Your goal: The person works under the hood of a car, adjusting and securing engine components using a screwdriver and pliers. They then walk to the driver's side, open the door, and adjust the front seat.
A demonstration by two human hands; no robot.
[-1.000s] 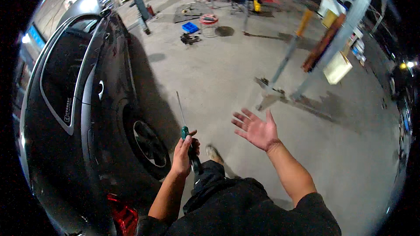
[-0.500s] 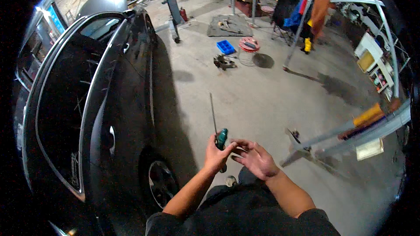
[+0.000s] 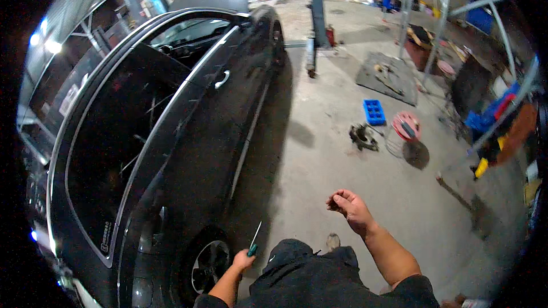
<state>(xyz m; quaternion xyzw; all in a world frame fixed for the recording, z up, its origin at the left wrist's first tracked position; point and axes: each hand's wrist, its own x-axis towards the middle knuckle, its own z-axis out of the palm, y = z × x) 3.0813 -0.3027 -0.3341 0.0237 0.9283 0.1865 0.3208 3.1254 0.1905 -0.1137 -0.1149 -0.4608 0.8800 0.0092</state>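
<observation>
Low beside the rear wheel (image 3: 210,265) of a dark car (image 3: 188,131), my left hand (image 3: 242,260) is closed around a screwdriver (image 3: 252,249). Its green handle shows at the fist, and the thin metal shaft points up and away from me. My right hand (image 3: 355,212) is raised over the floor in front of me, apart from the left. Its fingers are curled in toward the thumb. Whether anything lies inside them I cannot make out, as the inner side is dark.
Ahead on the concrete floor are a blue compartment tray (image 3: 374,112), a dirty metal car part (image 3: 363,137) and a red-topped stool (image 3: 406,126). Farther off lies a grey mat (image 3: 388,78) with parts on it. A post (image 3: 317,11) stands beyond the car's front; metal poles rise at right.
My hands have parted: the left has dropped down and left toward the wheel with the screwdriver, and the right has curled its fingers. The view has swung left toward the car.
</observation>
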